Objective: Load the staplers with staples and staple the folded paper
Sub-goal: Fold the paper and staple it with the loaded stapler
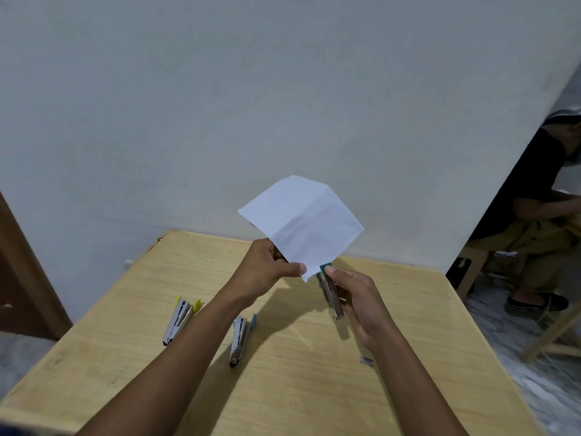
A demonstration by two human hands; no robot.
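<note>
Folded paper (301, 221) raised mid-frame, bottom corner pinched by left hand (267, 269). Teal stapler (330, 294) clasped in right hand (358, 297), nose at that corner. Seat corner deep in the mouth, then squeeze hard. Yellow stapler (179, 322) and blue stapler (240, 339) lying on table (314, 388), lower left.

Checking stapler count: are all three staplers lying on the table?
No: the yellow stapler and blue stapler lie on the table; the right hand holds the green stapler.
</note>
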